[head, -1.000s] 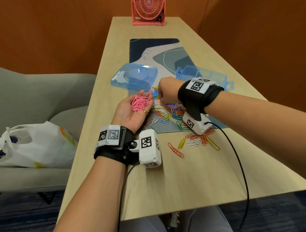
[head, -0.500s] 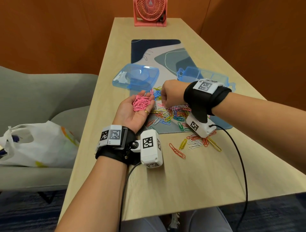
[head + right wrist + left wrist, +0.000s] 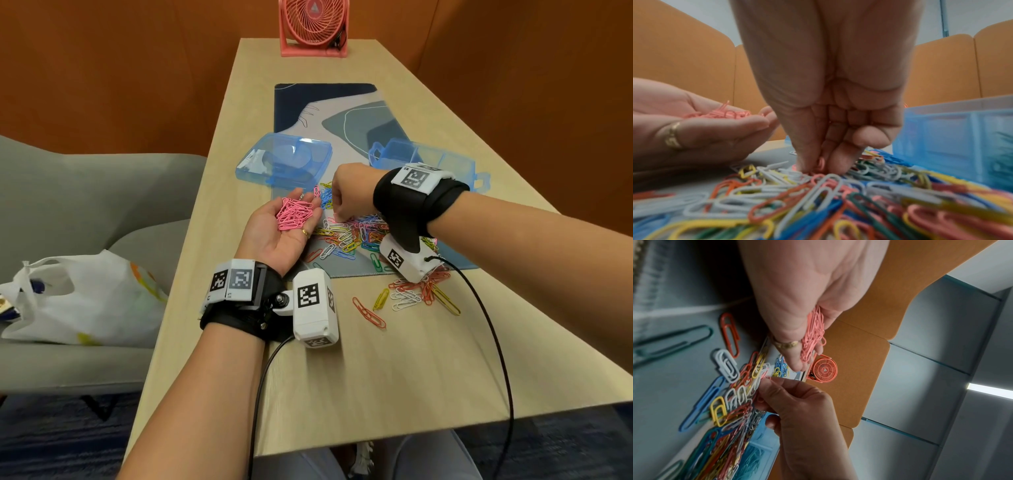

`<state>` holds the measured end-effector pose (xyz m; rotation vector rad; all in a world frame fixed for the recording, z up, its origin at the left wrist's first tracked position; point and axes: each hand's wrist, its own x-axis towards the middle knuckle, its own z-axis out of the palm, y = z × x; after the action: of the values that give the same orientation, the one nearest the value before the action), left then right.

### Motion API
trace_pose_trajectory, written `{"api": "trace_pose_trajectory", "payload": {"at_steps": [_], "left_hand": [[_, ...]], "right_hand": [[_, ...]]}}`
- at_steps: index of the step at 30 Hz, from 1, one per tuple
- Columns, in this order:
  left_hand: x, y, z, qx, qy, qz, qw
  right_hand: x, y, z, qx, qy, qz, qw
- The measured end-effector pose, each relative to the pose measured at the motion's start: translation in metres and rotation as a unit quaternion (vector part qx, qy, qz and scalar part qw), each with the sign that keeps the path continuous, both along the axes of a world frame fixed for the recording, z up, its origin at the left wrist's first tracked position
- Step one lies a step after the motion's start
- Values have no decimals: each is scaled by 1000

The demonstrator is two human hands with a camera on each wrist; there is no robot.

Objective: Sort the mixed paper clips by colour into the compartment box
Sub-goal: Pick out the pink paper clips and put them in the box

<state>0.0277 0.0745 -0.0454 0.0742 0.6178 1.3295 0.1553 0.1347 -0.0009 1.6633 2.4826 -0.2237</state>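
My left hand [image 3: 274, 240] lies palm up and cupped over the mat's left edge, carrying a heap of pink paper clips [image 3: 294, 214]. My right hand [image 3: 342, 205] reaches down just right of it into the mixed pile of coloured clips [image 3: 356, 236]. In the right wrist view its thumb and fingertips [image 3: 801, 165] pinch a pink clip [image 3: 820, 162] at the pile's surface. The blue compartment box [image 3: 445, 161] stands open behind my right wrist. In the left wrist view the pink clips [image 3: 813, 337] lie along my left fingers.
The box's blue lid [image 3: 284, 161] lies on the left part of the patterned mat [image 3: 325, 102]. More loose clips [image 3: 411, 294] are scattered on the wooden table in front of the mat. A pink fan [image 3: 313, 27] stands at the far end. A white bag [image 3: 85, 291] sits on the grey sofa, left.
My right hand has shifted slightly from beside the left fingertips down onto the pile. The left hand has kept still with its pink clips.
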Motion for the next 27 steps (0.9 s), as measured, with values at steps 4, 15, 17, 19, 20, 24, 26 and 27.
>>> {"api": "trace_pose_trajectory", "payload": {"at_steps": [4,15,17,19,20,24,26,27], "left_hand": [[0,0,0,-3,2,-3,1000],[0,-1,2,2,-7,-3,1000],[0,-2,2,1,-9,-2,1000],[0,-2,3,1,-10,-3,1000],[0,-2,3,0,-10,-3,1000],[0,-2,3,-3,-11,-2,1000],[0,-1,3,-4,-7,-1,1000],[-1,0,3,-3,-6,0,1000]], "right_hand": [[-2,-2,0,0,-24,10,1000],[-1,-2,-5,-11,-22,12,1000],[0,-1,-5,-22,-15,10,1000],[2,0,-3,-30,-10,11,999],[3,1,-2,-33,-2,11,999],[8,3,3,-43,34,5,998],[8,4,4,-40,47,5,998],[7,5,4,-37,49,7,998]]}}
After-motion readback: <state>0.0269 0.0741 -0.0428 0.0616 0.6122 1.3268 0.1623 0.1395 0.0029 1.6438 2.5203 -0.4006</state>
